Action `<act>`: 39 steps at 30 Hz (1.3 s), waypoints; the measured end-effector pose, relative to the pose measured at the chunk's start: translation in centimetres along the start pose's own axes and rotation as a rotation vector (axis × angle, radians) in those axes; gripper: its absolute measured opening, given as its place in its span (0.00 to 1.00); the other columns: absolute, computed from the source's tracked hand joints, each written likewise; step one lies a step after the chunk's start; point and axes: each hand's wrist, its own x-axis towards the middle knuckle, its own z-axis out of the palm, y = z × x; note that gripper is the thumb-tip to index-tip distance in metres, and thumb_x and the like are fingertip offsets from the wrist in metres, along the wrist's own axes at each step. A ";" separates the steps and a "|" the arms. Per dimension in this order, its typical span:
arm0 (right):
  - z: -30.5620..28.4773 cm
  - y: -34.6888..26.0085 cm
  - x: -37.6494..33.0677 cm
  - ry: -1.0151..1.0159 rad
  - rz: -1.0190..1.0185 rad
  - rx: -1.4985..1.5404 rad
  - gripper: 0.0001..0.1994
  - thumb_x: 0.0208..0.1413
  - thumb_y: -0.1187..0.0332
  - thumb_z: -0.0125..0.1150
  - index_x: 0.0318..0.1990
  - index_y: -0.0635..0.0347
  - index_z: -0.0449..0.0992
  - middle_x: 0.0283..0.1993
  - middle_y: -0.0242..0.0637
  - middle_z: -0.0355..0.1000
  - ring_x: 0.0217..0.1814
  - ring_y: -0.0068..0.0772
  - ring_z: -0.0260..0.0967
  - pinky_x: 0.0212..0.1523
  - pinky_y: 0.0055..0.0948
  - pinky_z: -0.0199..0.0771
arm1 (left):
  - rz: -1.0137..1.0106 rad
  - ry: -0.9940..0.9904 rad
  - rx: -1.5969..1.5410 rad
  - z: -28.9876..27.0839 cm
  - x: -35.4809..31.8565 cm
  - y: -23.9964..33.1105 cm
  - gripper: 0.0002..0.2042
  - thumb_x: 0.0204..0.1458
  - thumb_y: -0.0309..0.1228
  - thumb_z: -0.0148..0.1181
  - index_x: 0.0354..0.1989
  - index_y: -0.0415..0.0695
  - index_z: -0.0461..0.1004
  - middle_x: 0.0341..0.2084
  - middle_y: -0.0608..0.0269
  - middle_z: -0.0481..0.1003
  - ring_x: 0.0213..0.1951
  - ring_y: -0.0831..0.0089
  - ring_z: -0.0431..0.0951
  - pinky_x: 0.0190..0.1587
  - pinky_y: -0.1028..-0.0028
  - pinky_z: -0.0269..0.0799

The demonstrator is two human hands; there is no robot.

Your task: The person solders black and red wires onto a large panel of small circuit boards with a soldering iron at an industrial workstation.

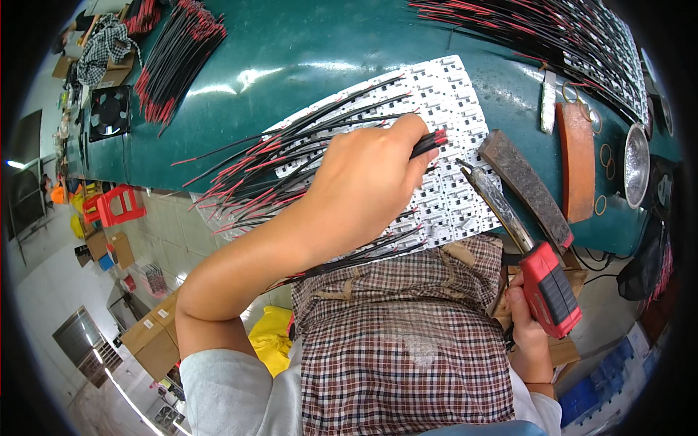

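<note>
A white panel of small circuit boards (pixel 443 94) lies on the green bench in front of me. My left hand (pixel 371 171) is closed over it, pinching a small bunch of wires (pixel 429 144) whose red ends poke out past my thumb and fingertips. More black wires with red ends (pixel 247 171) lie across the panel's left part, partly hidden by my forearm. At the right, my right hand (pixel 525 320) is wrapped round the red and black handle of a soldering iron (pixel 549 287). The iron's dark tip points up-left, above the panel's right part and apart from the wires.
A dark bar (pixel 527 185) rests at the panel's right edge, beside an orange-brown block (pixel 576 167) and a metal bowl (pixel 636 166). Wire bundles lie at the far left (pixel 178 62) and on more panels far right (pixel 611 51). A small black fan (pixel 110 113) stands left.
</note>
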 end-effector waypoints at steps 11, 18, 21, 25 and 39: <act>-0.6 0.4 -1.2 -0.033 0.050 0.023 0.10 0.44 0.75 0.67 0.37 0.64 0.80 0.32 0.41 0.77 0.30 0.44 0.76 0.34 0.35 0.76 | 0.039 0.030 -0.068 0.1 -1.9 1.4 0.10 0.47 0.22 0.68 0.37 0.41 0.75 0.24 0.55 0.79 0.26 0.60 0.81 0.29 0.67 0.74; -0.3 0.9 -1.0 -0.032 -0.130 -0.020 0.12 0.46 0.71 0.69 0.39 0.64 0.80 0.32 0.43 0.77 0.30 0.47 0.76 0.34 0.36 0.76 | 0.110 0.070 0.115 1.5 -2.4 0.8 0.13 0.47 0.22 0.68 0.41 0.40 0.73 0.25 0.52 0.78 0.28 0.54 0.81 0.31 0.61 0.74; -0.3 1.1 -1.5 -0.016 -0.124 -0.055 0.13 0.46 0.69 0.70 0.40 0.64 0.79 0.34 0.44 0.77 0.30 0.48 0.76 0.34 0.37 0.75 | 0.129 0.083 0.156 1.7 -2.4 0.7 0.14 0.47 0.23 0.67 0.42 0.38 0.73 0.26 0.50 0.78 0.29 0.52 0.81 0.30 0.59 0.74; -0.6 1.2 -1.9 -0.057 -0.034 -0.037 0.14 0.46 0.69 0.70 0.40 0.64 0.79 0.34 0.45 0.76 0.30 0.49 0.75 0.33 0.38 0.75 | 0.135 0.057 0.224 1.4 -2.6 1.1 0.12 0.49 0.23 0.67 0.41 0.38 0.73 0.22 0.53 0.77 0.27 0.53 0.81 0.29 0.59 0.73; 0.0 0.0 -0.2 -0.125 -0.076 -0.015 0.14 0.40 0.77 0.68 0.39 0.66 0.79 0.31 0.44 0.74 0.27 0.46 0.73 0.29 0.35 0.73 | 0.100 0.024 0.113 1.9 -2.0 0.5 0.11 0.52 0.26 0.67 0.40 0.37 0.74 0.19 0.56 0.78 0.24 0.58 0.81 0.29 0.64 0.74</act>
